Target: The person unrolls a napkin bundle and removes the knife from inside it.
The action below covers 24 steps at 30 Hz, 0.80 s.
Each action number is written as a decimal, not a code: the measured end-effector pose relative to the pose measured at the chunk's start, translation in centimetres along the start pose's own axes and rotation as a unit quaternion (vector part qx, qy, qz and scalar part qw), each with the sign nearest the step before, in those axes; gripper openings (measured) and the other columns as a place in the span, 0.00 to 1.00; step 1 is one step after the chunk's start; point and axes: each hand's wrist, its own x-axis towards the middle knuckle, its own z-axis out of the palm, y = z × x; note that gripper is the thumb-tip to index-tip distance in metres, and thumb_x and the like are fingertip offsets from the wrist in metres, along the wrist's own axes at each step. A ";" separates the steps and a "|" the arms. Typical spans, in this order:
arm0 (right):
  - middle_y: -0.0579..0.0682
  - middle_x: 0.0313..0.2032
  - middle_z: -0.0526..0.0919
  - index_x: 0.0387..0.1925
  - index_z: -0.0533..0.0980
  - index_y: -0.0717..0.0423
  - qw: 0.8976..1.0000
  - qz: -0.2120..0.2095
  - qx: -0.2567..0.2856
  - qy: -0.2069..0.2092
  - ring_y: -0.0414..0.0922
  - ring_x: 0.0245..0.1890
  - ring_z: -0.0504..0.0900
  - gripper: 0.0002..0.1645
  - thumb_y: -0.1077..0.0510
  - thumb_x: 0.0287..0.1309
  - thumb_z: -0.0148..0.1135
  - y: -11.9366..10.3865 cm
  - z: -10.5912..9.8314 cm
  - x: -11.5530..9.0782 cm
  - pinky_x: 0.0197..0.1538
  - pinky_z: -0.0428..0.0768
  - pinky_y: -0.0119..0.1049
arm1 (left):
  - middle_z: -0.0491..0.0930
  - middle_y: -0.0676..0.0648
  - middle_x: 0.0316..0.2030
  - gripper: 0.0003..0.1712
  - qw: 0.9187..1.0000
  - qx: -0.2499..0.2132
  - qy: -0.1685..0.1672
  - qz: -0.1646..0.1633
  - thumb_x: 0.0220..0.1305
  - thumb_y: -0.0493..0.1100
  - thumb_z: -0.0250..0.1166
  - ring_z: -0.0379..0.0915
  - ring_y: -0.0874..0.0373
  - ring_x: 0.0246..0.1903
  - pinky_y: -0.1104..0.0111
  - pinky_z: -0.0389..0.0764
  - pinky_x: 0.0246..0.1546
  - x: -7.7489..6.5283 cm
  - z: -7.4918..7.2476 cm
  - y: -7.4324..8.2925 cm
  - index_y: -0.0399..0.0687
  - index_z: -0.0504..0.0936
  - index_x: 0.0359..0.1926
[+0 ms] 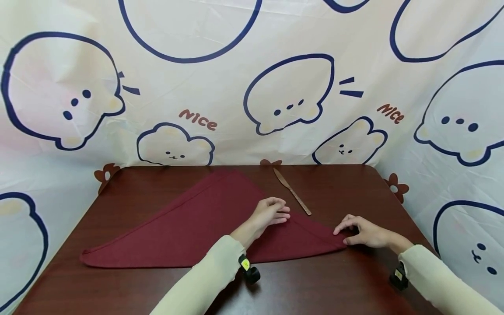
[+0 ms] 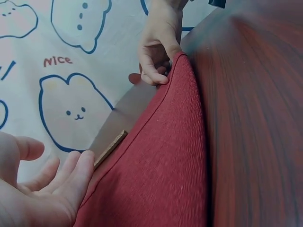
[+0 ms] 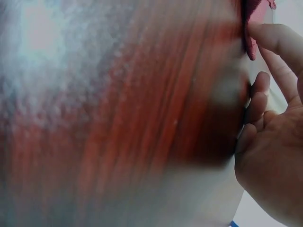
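Observation:
A dark red cloth napkin (image 1: 177, 236), folded into a wide triangle, lies with its long edge toward me and its peak at the table's far edge. My left hand (image 1: 267, 214) is over its right half, fingers extended and holding nothing; in the left wrist view, the fingertips (image 2: 85, 163) are beside the napkin's hemmed edge. At the napkin's right corner, my right hand (image 1: 366, 232) pinches the tip between thumb and forefinger. The other fingers of that hand curl against the tabletop in the right wrist view. Behind the napkin's right side lies a table knife (image 1: 293, 192), slanted.
The brown wooden table (image 1: 315, 288) has rounded far corners. A pale curtain (image 1: 228, 96) printed with cartoon bears hangs behind it and along both sides. Each wrist carries a small black camera (image 1: 252, 274) below a cream sleeve (image 1: 212, 271).

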 end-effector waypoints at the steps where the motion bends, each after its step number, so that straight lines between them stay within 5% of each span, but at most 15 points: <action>1: 0.52 0.45 0.78 0.48 0.84 0.51 1.000 -0.002 0.000 0.002 0.39 0.47 0.72 0.12 0.59 0.62 0.68 0.0 0.1 0.0 0.48 0.68 0.33 | 0.81 0.32 0.57 0.21 1.000 0.002 -0.003 0.002 0.78 0.43 0.53 0.86 0.47 0.51 0.66 0.86 0.48 -0.2 -0.3 0.0 0.33 0.73 0.63; 24: 0.51 0.44 0.79 0.46 0.85 0.48 0.999 0.022 -0.026 0.019 0.39 0.45 0.71 0.12 0.59 0.60 0.69 -0.2 0.2 -0.2 0.47 0.69 0.35 | 0.79 0.29 0.57 0.23 0.995 0.060 -0.075 0.000 0.78 0.43 0.52 0.85 0.50 0.50 0.64 0.84 0.52 -3.9 -5.4 -0.6 0.31 0.69 0.64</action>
